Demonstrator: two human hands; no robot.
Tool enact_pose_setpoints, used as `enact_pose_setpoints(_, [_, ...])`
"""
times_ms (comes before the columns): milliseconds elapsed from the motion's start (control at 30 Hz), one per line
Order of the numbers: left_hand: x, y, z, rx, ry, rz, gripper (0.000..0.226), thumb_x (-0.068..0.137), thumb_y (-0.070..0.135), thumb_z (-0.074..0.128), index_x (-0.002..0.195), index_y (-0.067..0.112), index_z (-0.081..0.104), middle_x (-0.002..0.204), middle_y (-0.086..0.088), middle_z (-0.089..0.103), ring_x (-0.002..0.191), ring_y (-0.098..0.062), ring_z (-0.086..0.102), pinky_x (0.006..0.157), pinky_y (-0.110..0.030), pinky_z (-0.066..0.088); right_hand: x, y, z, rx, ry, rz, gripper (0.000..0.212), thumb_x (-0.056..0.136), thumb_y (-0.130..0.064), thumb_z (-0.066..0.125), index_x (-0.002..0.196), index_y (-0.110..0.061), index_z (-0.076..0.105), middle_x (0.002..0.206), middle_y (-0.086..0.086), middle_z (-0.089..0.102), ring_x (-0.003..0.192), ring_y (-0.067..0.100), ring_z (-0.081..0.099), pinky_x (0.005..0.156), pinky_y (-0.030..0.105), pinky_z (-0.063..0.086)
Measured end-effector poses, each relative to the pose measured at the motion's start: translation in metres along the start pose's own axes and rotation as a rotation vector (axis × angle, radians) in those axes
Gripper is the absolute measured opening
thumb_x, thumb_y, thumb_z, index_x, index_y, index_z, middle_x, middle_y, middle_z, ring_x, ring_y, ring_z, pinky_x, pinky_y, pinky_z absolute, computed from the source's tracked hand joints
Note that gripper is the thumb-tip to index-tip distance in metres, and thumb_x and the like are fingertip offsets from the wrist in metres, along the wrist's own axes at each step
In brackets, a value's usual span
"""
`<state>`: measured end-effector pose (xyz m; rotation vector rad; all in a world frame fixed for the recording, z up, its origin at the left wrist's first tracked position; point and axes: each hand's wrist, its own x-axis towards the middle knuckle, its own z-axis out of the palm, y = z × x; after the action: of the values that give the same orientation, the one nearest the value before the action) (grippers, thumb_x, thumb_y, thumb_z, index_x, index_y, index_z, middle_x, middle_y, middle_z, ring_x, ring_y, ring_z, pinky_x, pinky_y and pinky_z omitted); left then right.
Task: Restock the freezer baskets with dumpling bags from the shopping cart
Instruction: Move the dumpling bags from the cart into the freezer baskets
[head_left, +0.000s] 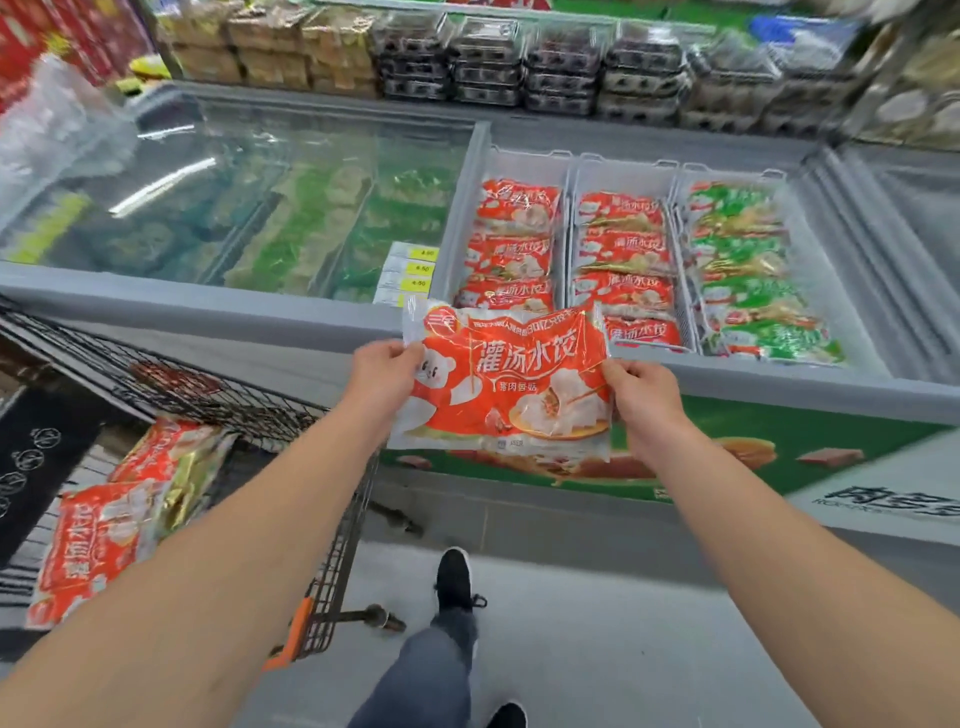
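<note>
Head view. Red-orange printed plastic dumpling bag (501, 384) held upright in air before grey chest freezer rim (208, 304), above floor, just short of baskets. Left hand (382, 374) pinches bag's left edge, thumb on front; right hand (641, 395) pinches right edge likewise. Three grey plastic freezer baskets (571, 171): two hold red bags, right one green bags. Black wire shopping cart (218, 395) at left holds more red bags (98, 540).

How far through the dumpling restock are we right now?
Partway. Two freezer baskets already hold rows of red bags. In hand: one red dumpling bag, held by the left hand and right hand before the freezer. Left: more bags in the cart.
</note>
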<state>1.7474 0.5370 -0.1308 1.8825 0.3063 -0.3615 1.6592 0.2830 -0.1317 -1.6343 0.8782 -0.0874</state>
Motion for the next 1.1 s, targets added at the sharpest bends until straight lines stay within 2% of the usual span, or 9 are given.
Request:
enact_pose_setpoints(100, [0.050,0.010,0.026,0.043,-0.031,0.016,0.028,0.081,0.033,0.074,0.077,0.006,0.069,0.075,-0.014,0.072,0.072,-0.031,0.070,0.071,-0.047,0.058,0.040,-0.014,0.002,-0.012,0.015,0.002,0.019,0.098,-0.025,0.058,0.091,-0.012,0.070,0.095,0.003,0.073,0.096,0.023,0.068,0.093,0.045,0.054])
enact_pose_setpoints(200, [0.099,0.029,0.048,0.040,-0.087,0.006,0.033,0.079,0.031,0.071,0.082,-0.001,0.066,0.080,-0.016,0.072,0.080,-0.033,0.071,0.076,-0.049,0.058,0.089,-0.032,0.010,0.002,0.029,0.022,0.022,0.097,-0.023,0.058,0.089,-0.005,0.069,0.094,0.011,0.074,0.097,0.032,0.068,0.093,0.050,0.054])
enact_pose_setpoints(300, [0.130,0.053,0.065,-0.015,-0.143,-0.039,0.020,0.091,0.018,0.062,0.085,-0.001,0.070,0.086,-0.010,0.075,0.085,-0.029,0.072,0.077,-0.047,0.061,0.128,-0.049,0.020,-0.052,0.052,0.041,0.026,0.096,-0.025,0.057,0.084,-0.005,0.069,0.093,0.014,0.074,0.098,0.036,0.068,0.092,0.052,0.054])
enact_pose_setpoints(433, [0.184,0.076,0.091,-0.004,-0.162,-0.069,0.020,0.097,0.018,0.058,0.086,0.005,0.070,0.081,-0.003,0.073,0.073,-0.018,0.069,0.049,-0.023,0.049,0.182,-0.067,0.031,-0.039,0.075,0.061,0.025,0.097,-0.021,0.057,0.079,-0.011,0.070,0.084,0.004,0.075,0.086,0.025,0.071,0.079,0.043,0.057])
enact_pose_setpoints(533, [0.217,0.082,0.108,-0.025,-0.192,-0.089,0.017,0.095,0.014,0.061,0.084,0.012,0.073,0.092,-0.008,0.076,0.083,-0.024,0.073,0.072,-0.039,0.061,0.214,-0.075,0.035,-0.045,0.090,0.069,0.026,0.097,-0.019,0.057,0.074,-0.014,0.066,0.077,0.001,0.071,0.076,0.021,0.066,0.064,0.031,0.048])
enact_pose_setpoints(600, [0.236,0.086,0.119,-0.013,-0.188,-0.091,0.014,0.093,0.013,0.063,0.088,0.011,0.076,0.094,-0.009,0.076,0.087,-0.027,0.073,0.081,-0.047,0.060,0.238,-0.076,0.037,-0.058,0.097,0.078,0.026,0.096,-0.018,0.059,0.072,-0.016,0.065,0.078,0.002,0.069,0.077,0.022,0.064,0.064,0.032,0.047])
enact_pose_setpoints(733, [0.272,0.089,0.147,0.007,-0.113,-0.136,0.016,0.093,0.013,0.062,0.082,0.014,0.073,0.093,-0.012,0.075,0.084,-0.027,0.071,0.082,-0.043,0.059,0.286,-0.071,0.046,-0.109,0.062,0.120,0.025,0.095,-0.024,0.060,0.073,-0.016,0.068,0.084,0.004,0.073,0.085,0.025,0.068,0.081,0.044,0.056])
enact_pose_setpoints(867, [0.303,0.071,0.177,0.017,-0.037,-0.197,0.017,0.085,0.019,0.063,0.075,0.008,0.072,0.086,-0.013,0.075,0.084,-0.031,0.071,0.080,-0.051,0.059,0.328,-0.054,0.055,-0.159,0.020,0.161,0.022,0.093,-0.027,0.062,0.074,-0.019,0.069,0.084,0.001,0.072,0.087,0.026,0.068,0.087,0.050,0.056])
enact_pose_setpoints(1100, [0.320,0.050,0.210,0.154,-0.010,-0.307,0.024,0.092,0.019,0.056,0.095,0.004,0.074,0.095,-0.008,0.074,0.089,-0.026,0.069,0.079,-0.037,0.058,0.371,-0.025,0.069,-0.297,-0.192,0.201,0.031,0.096,-0.016,0.057,0.066,-0.017,0.063,0.070,0.003,0.063,0.071,0.021,0.059,0.071,0.038,0.050])
